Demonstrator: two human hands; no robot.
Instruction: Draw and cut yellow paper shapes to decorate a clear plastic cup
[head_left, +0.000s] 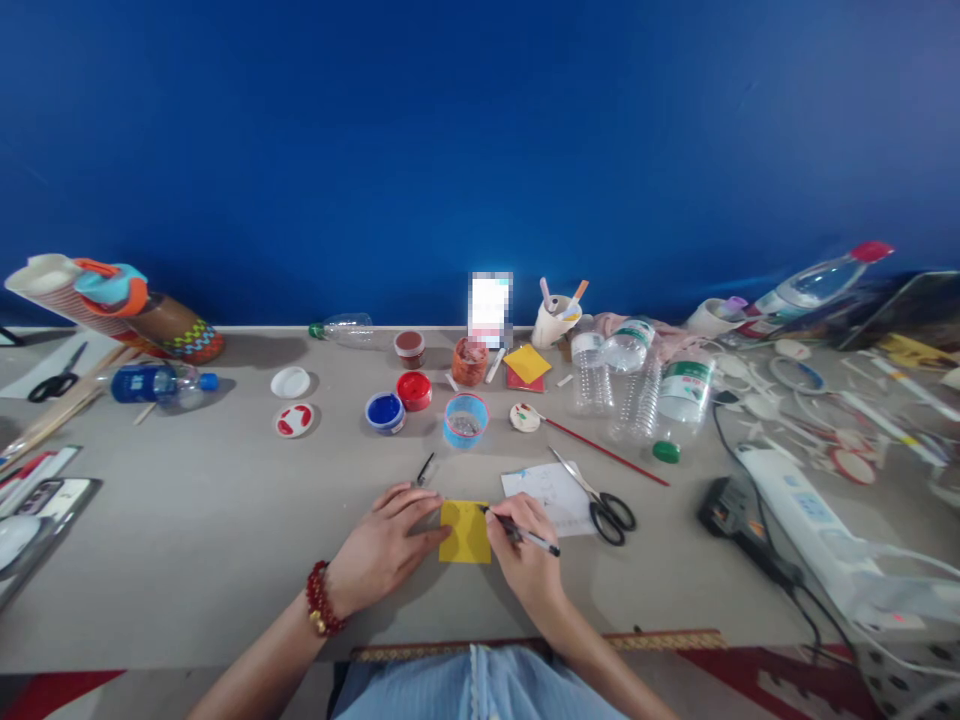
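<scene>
A square yellow sheet of paper (pixel 465 540) lies flat on the table in front of me. My left hand (pixel 386 545) rests beside it with fingers stretched out, the thumb touching its left edge. In my right hand (pixel 529 560) is a black pen (pixel 538 541), its tip at the upper right of the yellow paper. A pen cap (pixel 426 468) lies just beyond my left fingers. Behind my right hand is a white paper with faint marks (pixel 566 500), and black-handled scissors (pixel 613 515) lie partly over it.
Open paint jars, blue (pixel 385 412) and red (pixel 414 390), stand near a clear cup with a blue rim (pixel 466 420). A paintbrush (pixel 607 452) lies to the right. Plastic bottles (pixel 684 395), a glue gun (pixel 739 525) and a power strip (pixel 802 520) occupy the right side.
</scene>
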